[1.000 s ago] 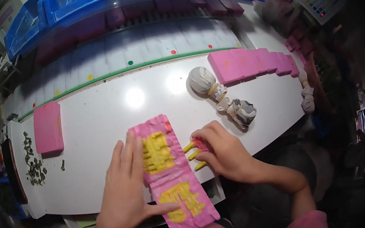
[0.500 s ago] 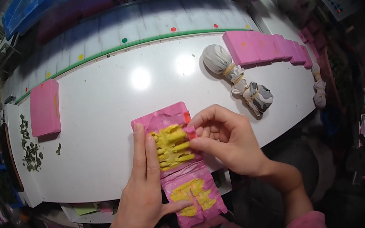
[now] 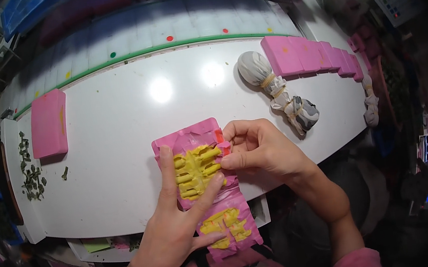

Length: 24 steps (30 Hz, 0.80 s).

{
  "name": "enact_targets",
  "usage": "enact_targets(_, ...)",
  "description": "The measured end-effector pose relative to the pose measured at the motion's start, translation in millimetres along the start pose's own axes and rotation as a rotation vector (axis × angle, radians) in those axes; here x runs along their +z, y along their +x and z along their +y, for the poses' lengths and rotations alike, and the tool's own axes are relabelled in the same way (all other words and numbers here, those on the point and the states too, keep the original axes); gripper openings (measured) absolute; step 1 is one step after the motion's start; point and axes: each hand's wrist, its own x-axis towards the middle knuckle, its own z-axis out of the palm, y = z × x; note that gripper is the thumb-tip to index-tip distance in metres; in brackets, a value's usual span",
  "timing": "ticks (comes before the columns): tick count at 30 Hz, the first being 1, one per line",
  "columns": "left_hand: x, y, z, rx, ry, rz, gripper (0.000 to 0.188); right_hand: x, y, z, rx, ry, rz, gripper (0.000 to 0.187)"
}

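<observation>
Head | left hand (image 3: 171, 232) spread over pink mold (image 3: 230, 200) | right hand (image 3: 264, 151) pinching pink-red piece (image 3: 225, 148) | cloth bundle (image 3: 277, 91) near pink blocks (image 3: 305, 57)

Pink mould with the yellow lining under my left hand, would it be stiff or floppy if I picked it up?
The pink mould is probably floppy across its middle, where it looks creased and wrinkled. The yellow lining might tear if pulled, since its edges look ragged.
</observation>
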Motion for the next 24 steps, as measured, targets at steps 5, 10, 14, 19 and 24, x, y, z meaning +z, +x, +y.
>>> enact_targets(5,3.2,-1.4,0.2,-0.013,0.026,0.026,0.081,3.7,2.2,4.1,-0.076,-0.047,-0.040,0.016)
enact_targets(10,3.8,-2.9,0.0,0.013,0.040,0.018,0.080,4.6,1.4,17.3,-0.185,-0.015,-0.015,0.016)
enact_targets(14,3.4,-3.4,-4.1,0.049,0.053,0.010,0.079,12.7,1.7,26.5,-0.323,-0.043,0.061,0.017)
enact_targets(19,6.4,-0.3,-7.2,0.114,0.050,0.052,0.079,32.4,-0.5,45.9,-0.365,-0.297,0.310,0.016)
enact_targets(24,31.9,-7.2,-22.0,0.221,-0.255,0.559,0.074,42.7,1.0,52.4,-0.555,-0.058,0.274,0.014)
